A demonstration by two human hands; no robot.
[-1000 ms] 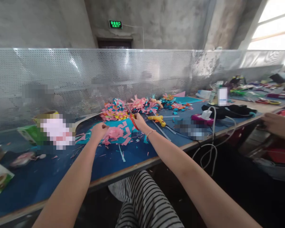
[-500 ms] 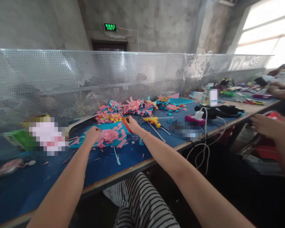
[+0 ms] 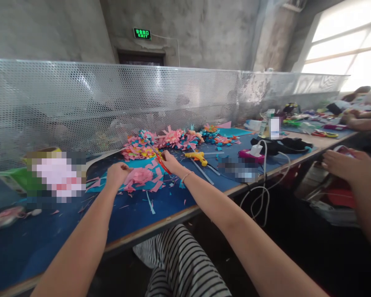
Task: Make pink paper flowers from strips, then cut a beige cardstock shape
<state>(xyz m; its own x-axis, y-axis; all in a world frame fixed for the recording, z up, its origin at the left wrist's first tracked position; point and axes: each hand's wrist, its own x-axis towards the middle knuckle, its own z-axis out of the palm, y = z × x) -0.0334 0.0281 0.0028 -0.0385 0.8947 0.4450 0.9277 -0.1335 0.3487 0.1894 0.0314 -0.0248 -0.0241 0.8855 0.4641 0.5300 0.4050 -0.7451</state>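
Note:
My right hand [image 3: 172, 162] is closed on red-handled scissors [image 3: 162, 163], whose blades point away toward the heaped paper flowers. My left hand [image 3: 118, 174] has its fingertips pinched together, just above the left side of a pile of pink paper pieces [image 3: 143, 176]. What is between those fingers, if anything, is too small to make out. Under the pile lies a blue sheet [image 3: 106, 181], with pink scraps scattered over it. Behind the hands, pink, blue and yellow fringed paper flowers [image 3: 140, 149] are bunched along the perforated screen.
A yellow glue gun [image 3: 198, 157] and clear glue sticks [image 3: 205, 172] lie right of my right hand. Beyond are a magenta tissue box [image 3: 250, 156] and a white cable [image 3: 265, 181]. A green box [image 3: 20, 179] stands left. Another person's hand [image 3: 348, 163] is at far right.
The view has shifted slightly. My left fingertips have lifted a little from the pink pile, while my right hand keeps the scissors in nearly the same place.

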